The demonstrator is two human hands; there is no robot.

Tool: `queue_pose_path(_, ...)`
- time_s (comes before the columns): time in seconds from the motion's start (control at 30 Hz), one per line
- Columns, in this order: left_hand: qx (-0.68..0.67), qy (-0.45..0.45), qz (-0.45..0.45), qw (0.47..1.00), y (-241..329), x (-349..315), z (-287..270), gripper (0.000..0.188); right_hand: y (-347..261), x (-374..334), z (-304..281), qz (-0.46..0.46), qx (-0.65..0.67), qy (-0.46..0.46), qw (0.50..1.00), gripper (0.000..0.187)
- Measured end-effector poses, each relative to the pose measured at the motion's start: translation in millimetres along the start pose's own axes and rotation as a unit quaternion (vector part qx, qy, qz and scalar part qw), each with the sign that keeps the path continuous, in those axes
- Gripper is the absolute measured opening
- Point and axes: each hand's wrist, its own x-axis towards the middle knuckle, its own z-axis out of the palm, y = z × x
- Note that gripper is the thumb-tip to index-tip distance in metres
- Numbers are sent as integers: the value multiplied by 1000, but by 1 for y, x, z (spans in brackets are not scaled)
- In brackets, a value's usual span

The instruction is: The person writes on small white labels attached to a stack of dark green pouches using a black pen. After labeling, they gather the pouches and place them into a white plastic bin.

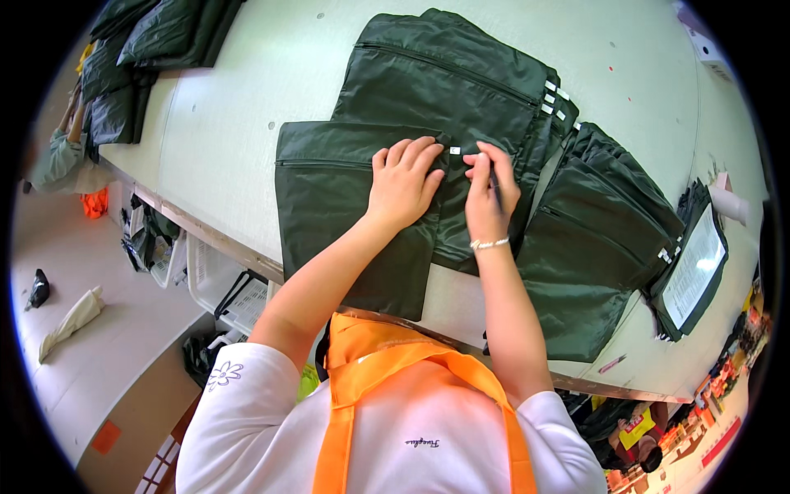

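Observation:
My left hand (pixel 401 183) lies with fingers spread on a dark green fabric panel (pixel 354 230), which has a zipper along its far side. A small white label (pixel 455 151) stands out at the panel's far right edge, between my two hands. Just right of that label, my right hand (pixel 492 198) is closed around a slim dark pen-like tool (pixel 495 179); its exact kind is hard to make out. Beyond both hands spreads a stack of similar zipped green panels (pixel 436 74), with several white labels along its right edge.
On the right lies another pile of green panels (pixel 592 239), beside a sheet of paper in a clear cover (pixel 693 267). Folded dark green pieces (pixel 169 37) are heaped at the far left. White baskets (pixel 218 276) stand below the table edge (pixel 214 235). Another person's sleeve (pixel 62 160) shows far left.

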Motion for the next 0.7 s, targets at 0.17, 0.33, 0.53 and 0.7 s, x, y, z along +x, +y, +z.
queue_pose_path(0.17,-211,117,-43,970,-18,-1,1,30,-10,-67,0,-168,-372,-142,902,22)
queue_pose_path(0.33,-242,201,19,949,6,24,-21,31,-57,-85,-41,-65,-190,-151,968,27)
queue_pose_path(0.53,-198,105,71,972,47,100,-2,38,-119,-44,-240,-74,-345,70,933,20)
queue_pose_path(0.7,7,-50,109,993,45,109,66,57,-80,-26,-338,13,-536,62,842,30)
